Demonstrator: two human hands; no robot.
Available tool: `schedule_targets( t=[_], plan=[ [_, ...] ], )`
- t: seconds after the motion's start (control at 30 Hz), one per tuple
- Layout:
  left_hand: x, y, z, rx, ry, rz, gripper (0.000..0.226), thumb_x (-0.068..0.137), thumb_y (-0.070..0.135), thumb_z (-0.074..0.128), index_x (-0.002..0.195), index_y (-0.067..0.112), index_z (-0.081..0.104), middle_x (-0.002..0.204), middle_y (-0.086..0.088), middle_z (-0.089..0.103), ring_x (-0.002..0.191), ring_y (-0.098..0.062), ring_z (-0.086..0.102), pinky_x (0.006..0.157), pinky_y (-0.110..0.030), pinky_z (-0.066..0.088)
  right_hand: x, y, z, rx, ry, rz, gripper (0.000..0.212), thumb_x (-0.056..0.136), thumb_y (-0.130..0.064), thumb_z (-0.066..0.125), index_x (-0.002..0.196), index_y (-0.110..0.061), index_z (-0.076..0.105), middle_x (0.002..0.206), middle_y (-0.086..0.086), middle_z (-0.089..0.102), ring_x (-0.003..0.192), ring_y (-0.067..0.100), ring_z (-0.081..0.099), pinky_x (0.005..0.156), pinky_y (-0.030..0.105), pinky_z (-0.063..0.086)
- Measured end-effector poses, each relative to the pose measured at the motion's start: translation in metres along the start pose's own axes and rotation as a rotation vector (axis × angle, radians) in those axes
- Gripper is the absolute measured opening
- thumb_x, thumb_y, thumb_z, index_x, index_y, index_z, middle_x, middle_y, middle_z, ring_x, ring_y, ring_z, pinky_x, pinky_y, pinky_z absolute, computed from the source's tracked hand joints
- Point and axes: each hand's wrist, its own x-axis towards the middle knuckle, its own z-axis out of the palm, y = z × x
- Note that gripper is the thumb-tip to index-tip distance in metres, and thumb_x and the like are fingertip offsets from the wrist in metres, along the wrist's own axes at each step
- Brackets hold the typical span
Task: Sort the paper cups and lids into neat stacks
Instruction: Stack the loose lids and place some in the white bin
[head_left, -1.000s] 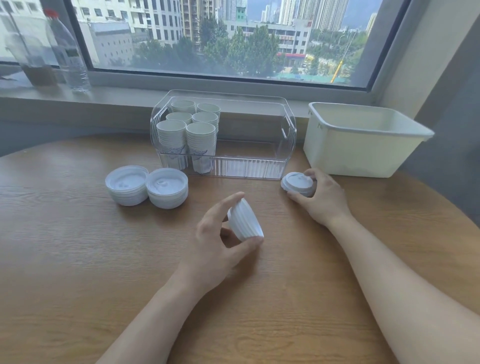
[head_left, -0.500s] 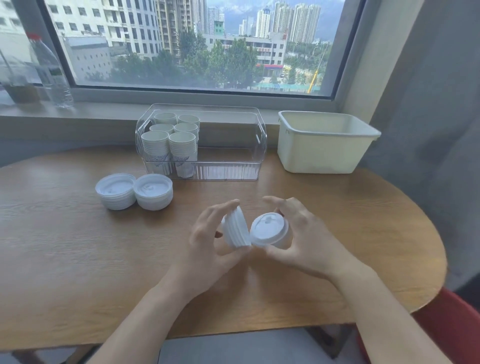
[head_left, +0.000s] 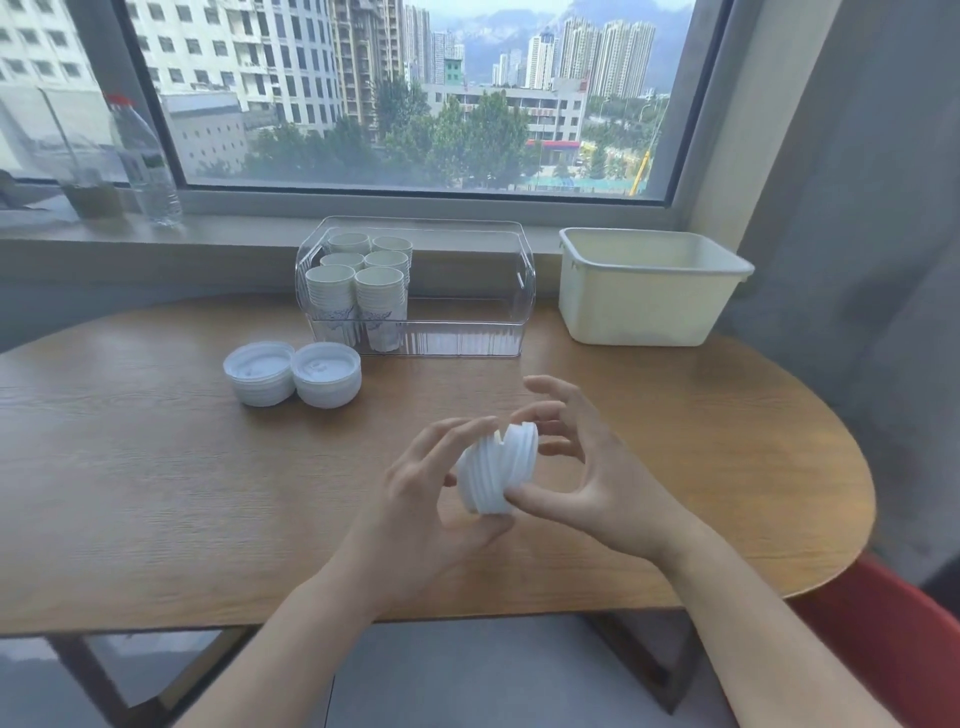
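Above the middle of the wooden table, both my hands hold a sideways bundle of white lids. My left hand grips its left part from below and behind. My right hand pinches the right part between thumb and fingertips; the two parts meet at a slight angle with a small gap on top. Two neat stacks of white lids sit side by side on the table's left. Several stacks of paper cups stand in the left end of a clear plastic bin.
A cream plastic tub stands at the back right near a grey curtain. On the windowsill at the left are a water bottle and a cup with a straw. A red chair edge shows at the lower right.
My right hand brought its lid from beside the clear bin over to my left hand's lids, and the two sets are now pressed together. The view has pulled back from the table.
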Motion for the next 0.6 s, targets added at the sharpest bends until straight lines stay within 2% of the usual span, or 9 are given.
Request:
schedule_targets(
  t=[0.17,0.3,0.6],
  plan=[
    [-0.002,0.005,-0.004,-0.028,0.001,0.004,0.080,0.080,0.032,0.091,0.148,0.039,0.050,0.142,0.024,0.054,0.135,-0.011,0.053,0.093,-0.023,0.052,-0.001,-0.001,0.005,0.143,0.000,0.032,0.070,0.081,-0.035,0.089,0.139,-0.035,0.049,0.133,-0.007,0.066,0.130,0.017,0.060,0.110,0.046,0.049],
    [0.000,0.004,-0.005,-0.042,0.000,0.010,0.080,0.081,0.034,0.091,0.149,0.038,0.049,0.144,0.022,0.054,0.137,-0.014,0.052,0.094,-0.025,0.053,0.001,-0.002,0.007,0.173,-0.012,0.021,0.056,0.084,-0.036,0.086,0.133,-0.031,0.060,0.133,-0.006,0.066,0.133,0.019,0.058,0.109,0.045,0.049],
    [0.003,-0.002,-0.007,-0.039,0.008,-0.004,0.080,0.081,0.041,0.090,0.149,0.037,0.049,0.144,0.025,0.053,0.135,-0.012,0.053,0.095,-0.025,0.052,0.010,0.004,0.015,0.220,-0.028,0.026,0.069,0.083,-0.046,0.087,0.144,-0.030,0.058,0.139,-0.010,0.066,0.136,0.014,0.057,0.112,0.028,0.048]
  ],
)
